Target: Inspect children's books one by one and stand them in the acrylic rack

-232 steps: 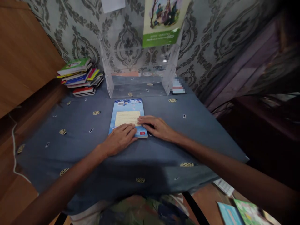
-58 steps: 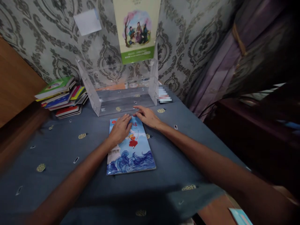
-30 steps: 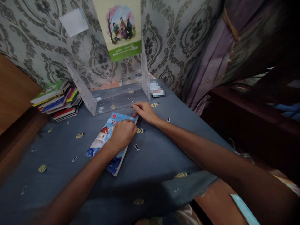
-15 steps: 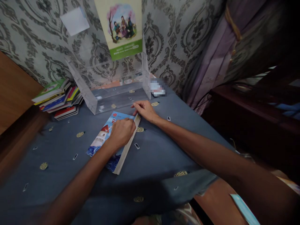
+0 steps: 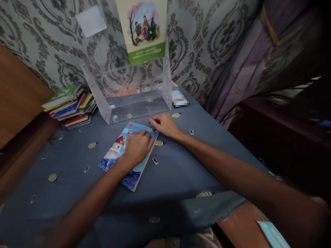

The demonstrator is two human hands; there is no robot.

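Observation:
A blue paperback book lies flat and at a slant on the dark blue cloth, its cover showing a red-roofed white building and waves. My left hand rests on the upper part of the cover, hiding some of the picture and title. Its fingers lie along the cover, with the thumb by the right edge. At the book's top right corner, my right hand has its fingers curled together, the fingertips touching the corner. Exactly how they grip it is partly hidden.
Behind the book stands a clear plastic stand, with a green-and-cream picture card above it. A stack of books sits at the back left. A purple curtain hangs at right, beside dark furniture.
The book's cover has come down over the wide strip of page edges along the right side. My left fingers have loosened from a tight curl. The whole view has shifted slightly.

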